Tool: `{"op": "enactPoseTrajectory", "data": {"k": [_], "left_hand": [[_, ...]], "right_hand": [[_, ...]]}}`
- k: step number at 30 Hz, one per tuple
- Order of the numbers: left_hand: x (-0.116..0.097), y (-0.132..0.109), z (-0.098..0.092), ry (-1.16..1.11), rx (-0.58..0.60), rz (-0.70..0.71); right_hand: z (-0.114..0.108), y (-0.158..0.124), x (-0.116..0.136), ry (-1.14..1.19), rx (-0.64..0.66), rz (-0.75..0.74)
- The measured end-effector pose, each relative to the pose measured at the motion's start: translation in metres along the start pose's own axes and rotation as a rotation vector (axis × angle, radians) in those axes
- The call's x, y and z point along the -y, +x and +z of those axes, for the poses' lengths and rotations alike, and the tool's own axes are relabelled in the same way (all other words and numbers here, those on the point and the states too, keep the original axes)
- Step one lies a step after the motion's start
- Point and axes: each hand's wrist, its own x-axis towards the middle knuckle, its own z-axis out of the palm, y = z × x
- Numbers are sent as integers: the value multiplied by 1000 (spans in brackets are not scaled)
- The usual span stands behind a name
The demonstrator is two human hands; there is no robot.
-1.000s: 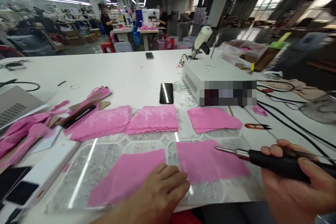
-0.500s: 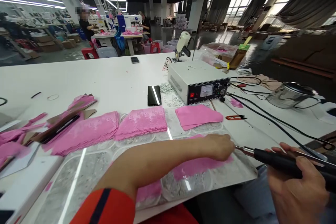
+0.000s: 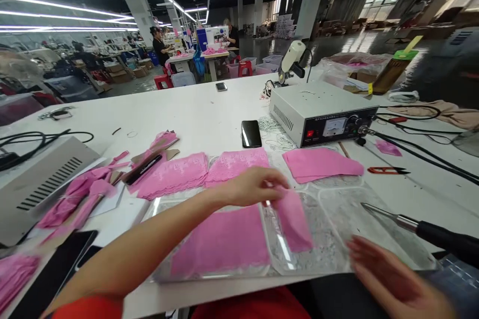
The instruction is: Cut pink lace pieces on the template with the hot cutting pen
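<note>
My left hand [image 3: 258, 187] pinches the edge of a small pink fabric piece [image 3: 295, 222], which hangs folded over the clear-topped work mat [image 3: 322, 254]. Left of it, a larger pink fabric panel [image 3: 224, 241] lies flat on the mat. My right hand [image 3: 396, 279], slightly blurred, is open and holds nothing, its fingers stretched toward the mat. Just above it, apart from the fingers, is a black-handled tool with a pointed metal tip [image 3: 445, 239]; the end of its handle is out of view.
Behind the mat lie lace-patterned pink stacks [image 3: 175, 172], plain pink pieces [image 3: 322, 163] and orange-handled thread snips [image 3: 387, 170]. A grey control box [image 3: 322, 109] with cables stands beyond, beside a phone [image 3: 251, 133]. Another grey box [image 3: 45, 184] is at left. People work at distant sewing machines.
My right hand has let go of the black-handled tool and opened. My left hand has moved left, away from the tool's tip, and lifts a pink piece. The view has turned left.
</note>
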Motion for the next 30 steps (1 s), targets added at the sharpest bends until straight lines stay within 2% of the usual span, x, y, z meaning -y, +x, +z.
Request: {"op": "enactPoseTrajectory", "data": {"k": [1, 4, 8, 13, 18, 21, 24, 26, 30], "left_hand": [[9, -20, -5, -14, -48, -28], [40, -69, -11, -42, -150, -105], [71, -107, -6, -106, -229, -139], [80, -121, -3, -114, -302, -95], [78, -147, 0, 30, -366, -44], [79, -172, 10, 137, -403, -15], [85, -194, 23, 354, -458, 45], [90, -204, 31, 480, -497, 56], [98, -216, 42, 567, -547, 22]], "right_hand": [[14, 2, 14, -63, 90, -67], [50, 12, 47, -178, 228, -337], [75, 20, 59, -266, 310, -503], [79, 24, 57, -237, 330, -567], [84, 20, 67, -142, 329, -626], [91, 14, 71, -90, 374, -713], [96, 10, 69, -67, 396, -788], [98, 9, 66, -57, 394, -814], [102, 11, 63, -51, 412, -854]]}}
